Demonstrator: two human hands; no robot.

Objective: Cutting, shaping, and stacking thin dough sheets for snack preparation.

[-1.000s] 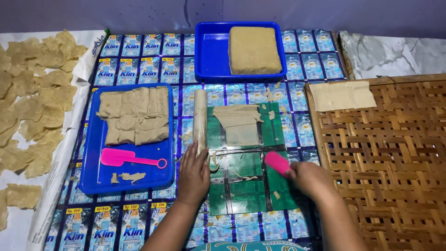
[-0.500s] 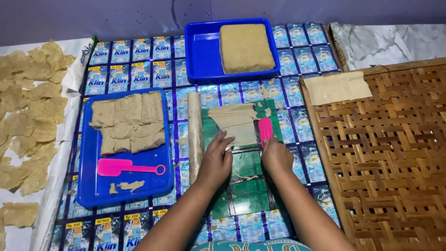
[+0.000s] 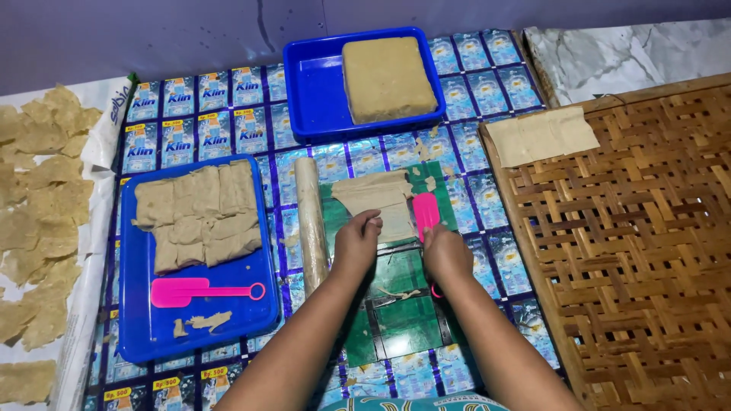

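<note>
- Left hand pressed flat-fingered on the lower left corner of the thin beige dough sheet; fingers narrow, curled slightly, holding nothing, only pinning.
- Right hand closed around the handle of the pink plastic scraper; blade upright against the right edge of that sheet, touching it.
- Sheet lying on the green cutting board, upper half of board; lower half of board bare apart from a few crumbs.
- Dough-coated wooden rolling pin parked just beside the board's left edge, untouched.
- Judged done so far: a batch of folded beige dough pieces stacked in the flat blue plastic tray at left; second pink spatula and scraps resting in same tray.
- Also judged done: one finished thin sheet laid on the corner of the woven bamboo mat; many dried pale crackers spread at far left.
- Judged left: large tan dough block in the deeper blue tub nearly whole; most of the mat not yet filled.
- Estimate: early-to-middle of run; current sheet rolled, not yet lifted from board.
- Floor cover: patchwork of blue printed sachet wrappers under everything.
</note>
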